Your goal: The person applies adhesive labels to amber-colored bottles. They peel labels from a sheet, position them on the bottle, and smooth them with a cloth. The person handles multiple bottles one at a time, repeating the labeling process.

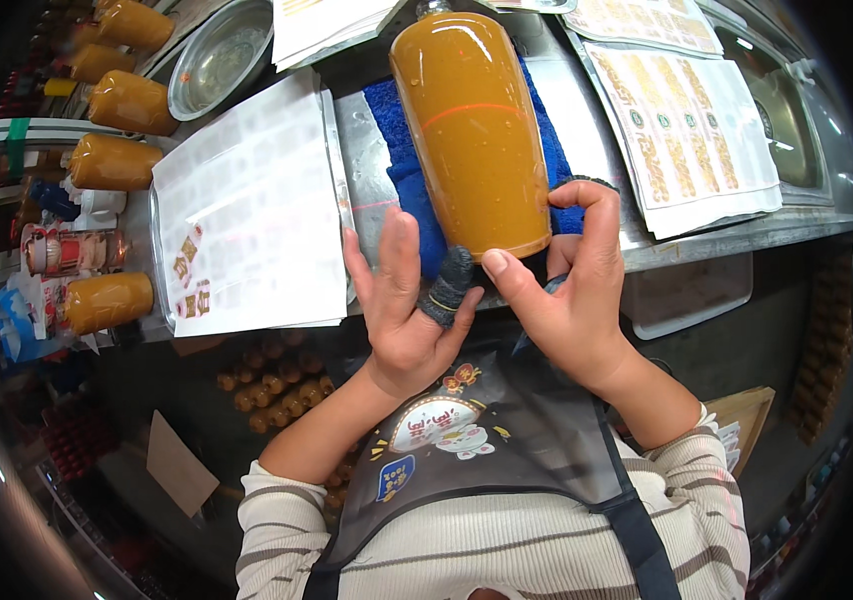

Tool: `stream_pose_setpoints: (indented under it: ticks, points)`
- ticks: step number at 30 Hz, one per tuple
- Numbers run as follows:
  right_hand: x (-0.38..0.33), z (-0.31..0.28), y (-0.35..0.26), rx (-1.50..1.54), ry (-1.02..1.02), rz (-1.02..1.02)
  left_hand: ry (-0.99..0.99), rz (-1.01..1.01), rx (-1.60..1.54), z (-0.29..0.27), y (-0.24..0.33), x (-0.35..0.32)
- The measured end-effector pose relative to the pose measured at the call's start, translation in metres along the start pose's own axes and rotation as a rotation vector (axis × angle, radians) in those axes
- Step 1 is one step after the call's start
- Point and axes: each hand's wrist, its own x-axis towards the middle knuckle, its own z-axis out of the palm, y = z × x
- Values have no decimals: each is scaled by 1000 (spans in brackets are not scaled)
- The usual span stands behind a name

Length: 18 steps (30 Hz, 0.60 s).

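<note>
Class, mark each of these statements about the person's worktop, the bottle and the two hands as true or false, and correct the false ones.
1. The big bottle lying on the blue cloth holds an orange-brown fill. True.
2. The left hand wears a dark cover on its thumb. True.
3. The right hand is far from the bottle. False: its thumb and fingers are at the bottle's near end.
4. The label sheets lie to the person's left of the bottle. False: they lie to its right; a mostly used-up sheet lies on the left.
5. Several smaller filled bottles lie at the left edge. True.
6. The metal bowl is full of the orange fill. False: it looks nearly empty.
</note>
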Motion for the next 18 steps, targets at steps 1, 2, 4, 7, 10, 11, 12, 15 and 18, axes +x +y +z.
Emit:
stream_pose_setpoints:
  ticks: [1, 2, 4, 7, 10, 11, 12, 15, 18]
  points:
    - [0, 0, 0, 17, -4, 6, 14, -7, -7, 0, 0, 2]
    - [0, -1, -1, 61, -9, 35, 28, -15, -14, 1, 1, 4]
    - [0, -2, -1, 129, -14, 63, 33, -10, -4, 0, 3, 9]
    - [0, -2, 2, 196, -27, 67, 10, 30, 37, -6, 4, 15]
    - [0, -5, 3, 257, -54, 84, -1, 53, 53, -8, 5, 20]
    - [0, -5, 3, 287, -53, 81, 2, 59, 57, -8, 5, 22]
    - [0, -5, 3, 317, -53, 77, 4, 65, 62, -9, 5, 24]
    - [-1, -10, 9, 418, -101, 137, -21, 78, 107, -12, 7, 28]
    - [0, -6, 20, 597, -65, 133, -42, 81, 138, -14, 10, 31]
